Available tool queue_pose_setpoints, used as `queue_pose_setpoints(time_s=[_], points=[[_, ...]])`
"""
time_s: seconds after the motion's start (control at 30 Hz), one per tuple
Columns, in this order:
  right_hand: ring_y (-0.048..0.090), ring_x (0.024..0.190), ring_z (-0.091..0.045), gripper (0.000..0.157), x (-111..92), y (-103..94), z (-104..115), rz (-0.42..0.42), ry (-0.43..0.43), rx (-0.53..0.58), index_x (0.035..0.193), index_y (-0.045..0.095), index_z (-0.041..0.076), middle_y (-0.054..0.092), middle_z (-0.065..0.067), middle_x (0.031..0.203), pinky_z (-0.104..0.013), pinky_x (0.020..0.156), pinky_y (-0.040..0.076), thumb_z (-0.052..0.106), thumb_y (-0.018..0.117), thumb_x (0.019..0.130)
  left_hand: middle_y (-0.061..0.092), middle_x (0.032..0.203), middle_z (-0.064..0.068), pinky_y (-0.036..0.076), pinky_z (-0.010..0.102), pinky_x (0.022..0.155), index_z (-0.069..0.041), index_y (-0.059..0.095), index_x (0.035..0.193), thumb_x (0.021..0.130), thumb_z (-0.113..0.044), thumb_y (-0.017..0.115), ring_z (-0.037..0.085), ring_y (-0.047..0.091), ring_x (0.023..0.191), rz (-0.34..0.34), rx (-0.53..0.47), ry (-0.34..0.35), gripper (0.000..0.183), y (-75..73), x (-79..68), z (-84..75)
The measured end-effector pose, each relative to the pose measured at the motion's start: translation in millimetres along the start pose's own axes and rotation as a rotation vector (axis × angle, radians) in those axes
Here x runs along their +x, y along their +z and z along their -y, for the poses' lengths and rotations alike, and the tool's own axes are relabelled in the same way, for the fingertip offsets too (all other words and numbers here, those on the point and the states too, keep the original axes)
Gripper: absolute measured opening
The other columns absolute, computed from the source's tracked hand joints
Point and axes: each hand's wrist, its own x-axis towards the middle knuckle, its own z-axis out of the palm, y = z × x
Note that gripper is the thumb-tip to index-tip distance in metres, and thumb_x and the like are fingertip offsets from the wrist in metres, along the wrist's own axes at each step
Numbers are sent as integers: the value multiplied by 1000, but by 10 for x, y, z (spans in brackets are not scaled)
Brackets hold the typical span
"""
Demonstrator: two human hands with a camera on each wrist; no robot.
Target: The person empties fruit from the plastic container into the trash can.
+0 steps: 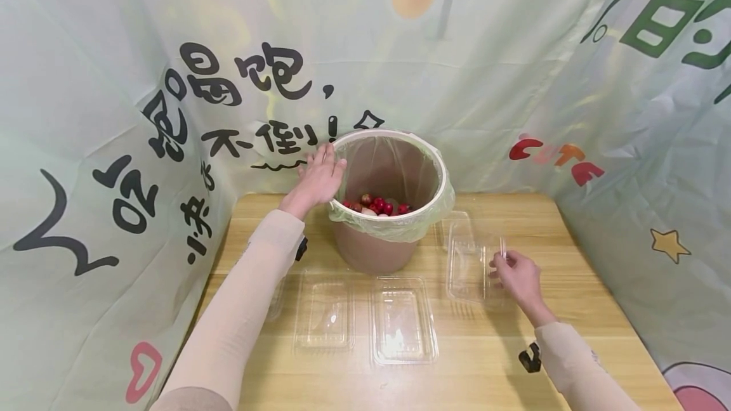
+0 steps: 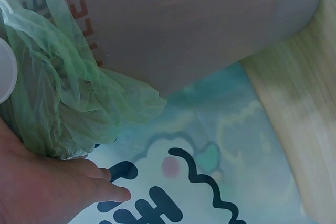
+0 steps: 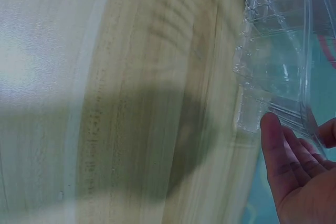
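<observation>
My left hand (image 1: 320, 177) lies on the left rim of a brownish-pink bin (image 1: 371, 251), its fingers extended. In the left wrist view, that hand (image 2: 47, 190) is against the bunched edge of the pale green bag (image 2: 79, 93) lining the bin. Small round red fruits (image 1: 378, 205) show inside. On the right, my right hand (image 1: 518, 279) pinches the right edge of a clear plastic box (image 1: 465, 268). The right wrist view has the thumb and fingers (image 3: 286, 156) on either side of the box's edge (image 3: 307, 51), with the box tilted.
Two clear plastic containers, one at centre left (image 1: 324, 316) and one at centre (image 1: 403, 322), lie on the wooden table (image 1: 365, 389). Another clear piece (image 1: 275, 303) is partly behind the left sleeve. Printed cloth (image 1: 365, 43) encloses the table's back and sides.
</observation>
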Motion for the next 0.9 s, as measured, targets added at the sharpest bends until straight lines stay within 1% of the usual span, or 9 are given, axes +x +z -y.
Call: queue_pose_setpoints(time_s=[0.1, 0.3, 0.57, 0.8, 0.9], points=[[73, 90, -39, 44, 7, 6, -23, 17, 12, -5, 127, 57, -10, 66, -31, 117, -41, 67, 62, 23, 42, 101, -6, 167, 14, -6, 66, 117, -5, 0, 159, 104, -55, 11, 46, -7, 150, 0, -9, 3, 75, 1, 2, 0], [73, 90, -39, 44, 25, 16, -70, 41, 24, 4, 128, 55, -11, 65, -33, 117, -40, 66, 62, 20, 40, 100, -5, 167, 14, -4, 66, 117, -5, 1, 159, 104, -55, 10, 47, -5, 150, -4, 4, 0, 75, 3, 8, 5], [73, 88, -38, 46, 38, 34, -138, 58, 31, 22, 131, 52, -13, 64, -34, 118, -41, 67, 62, 20, 40, 101, -6, 167, 14, -6, 66, 117, -5, 1, 159, 104, -55, 11, 46, -8, 150, -2, -13, -1, 76, -1, 1, 6], [73, 86, -37, 46, 29, 59, -162, 64, 52, 26, 130, 53, -12, 65, -33, 117, -40, 67, 62, 21, 41, 101, -4, 167, 14, -4, 67, 117, -4, 2, 159, 104, -55, 11, 47, -4, 150, -17, -1, 1, 75, 16, 23, 19], [73, 85, -37, 45, 16, 69, -166, 65, 49, 17, 128, 55, -12, 66, -33, 115, -40, 67, 62, 21, 41, 100, -4, 167, 15, -3, 68, 117, -4, 2, 159, 104, -55, 11, 49, -3, 150, -17, 4, 4, 76, 20, 28, 26]])
